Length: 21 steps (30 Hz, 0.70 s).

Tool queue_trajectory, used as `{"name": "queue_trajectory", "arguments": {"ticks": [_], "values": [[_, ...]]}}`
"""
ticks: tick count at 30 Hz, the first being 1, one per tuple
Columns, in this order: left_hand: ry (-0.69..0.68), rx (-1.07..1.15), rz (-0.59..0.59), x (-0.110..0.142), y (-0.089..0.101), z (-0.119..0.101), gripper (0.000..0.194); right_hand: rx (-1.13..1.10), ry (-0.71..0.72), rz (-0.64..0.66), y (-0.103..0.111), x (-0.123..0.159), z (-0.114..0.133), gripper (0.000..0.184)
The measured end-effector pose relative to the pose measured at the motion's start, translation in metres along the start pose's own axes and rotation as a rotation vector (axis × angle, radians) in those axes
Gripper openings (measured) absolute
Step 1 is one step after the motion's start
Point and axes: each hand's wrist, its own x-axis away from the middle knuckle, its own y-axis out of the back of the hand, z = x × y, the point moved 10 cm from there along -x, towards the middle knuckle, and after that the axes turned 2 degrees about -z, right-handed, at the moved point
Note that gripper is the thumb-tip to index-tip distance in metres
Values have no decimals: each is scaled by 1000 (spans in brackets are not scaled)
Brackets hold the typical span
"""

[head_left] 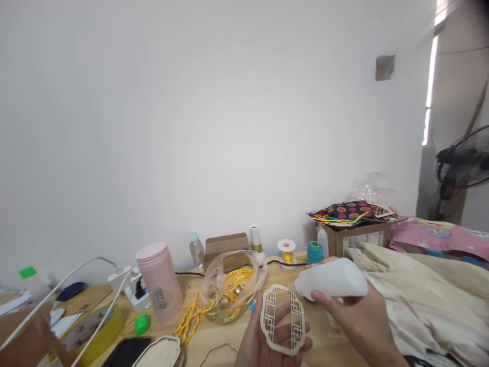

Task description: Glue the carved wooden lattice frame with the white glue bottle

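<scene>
Holding an openwork panel [280,348] in the left hand [250,344], with the thumb along its left rim and the partly curled fingers behind it, visible through the openings. Raised above the worktop [216,334], well forward of its back edge and nearly face-on to the camera. Gripping a white bottle [336,279] in the right hand [361,316], closed round the body with the thumb on the near side. Tipped almost flat, with the narrower end pointing left, just beside the panel's upper right rim; impossible to tell whether touching. Behind the left hand, in a clear plastic bag [261,262], yellow cords [239,278] and rounded golden pieces, with some cord spilling out leftward. Along the worktop's back edge, left to right: a pink canister [158,280], an open brown box [226,243], a white spool [286,245] wound with yellow, a teal thread cone [315,253]. At the back right corner, a cardboard box [336,242] topped with dark patterned cloth [346,210]. Along the right side, heaped cream cloth [412,285]. Toward the front left corner, a yellow tape roll [95,331] and a dark flat device [126,351], partly under a pale scalloped piece [162,351].
</scene>
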Motion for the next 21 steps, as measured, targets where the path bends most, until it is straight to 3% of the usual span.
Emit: {"name": "queue_trajectory", "arguments": {"ticks": [7, 14, 21], "values": [[-19, 15, 4, 3, -3, -3, 59, 109, 83, -28, 4, -1, 8, 40], [-22, 16, -17, 3, -2, -6, 58, 84, 64, -15, 3, 0, 3, 46], [-36, 6, -20, 4, -1, -7, 56, 121, 118, 4, 3, 0, 13, 39]]}}
